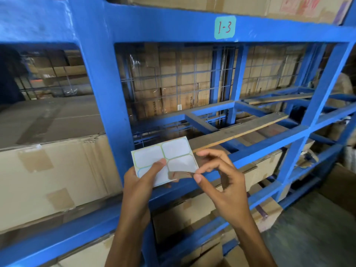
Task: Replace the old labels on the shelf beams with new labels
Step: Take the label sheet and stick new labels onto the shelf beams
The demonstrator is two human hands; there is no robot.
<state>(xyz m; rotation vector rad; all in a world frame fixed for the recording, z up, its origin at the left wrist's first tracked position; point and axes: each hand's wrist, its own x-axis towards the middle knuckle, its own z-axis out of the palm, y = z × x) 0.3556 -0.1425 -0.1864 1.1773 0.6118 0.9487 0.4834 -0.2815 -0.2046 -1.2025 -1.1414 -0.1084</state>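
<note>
1. The left hand point(143, 178) holds a sheet of blank labels point(163, 158), thumb pressed on its face, fingers behind.
2. The right hand point(221, 182) pinches the sheet's lower right corner between thumb and forefinger, where a label looks partly lifted; the other fingers are spread.
3. The sheet sits in front of a blue shelf beam point(250, 153).
4. Farther up, the upper beam point(154, 29) carries a teal label point(225, 27) marked "1-3".
5. Cardboard boxes point(48, 180) fill the shelves to the left and below.

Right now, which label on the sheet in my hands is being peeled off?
The lower right label on the sheet. The right hand pinches its lifted bottom corner; the other three lie flat, with the left hand thumb pressing the sheet's middle.
</note>
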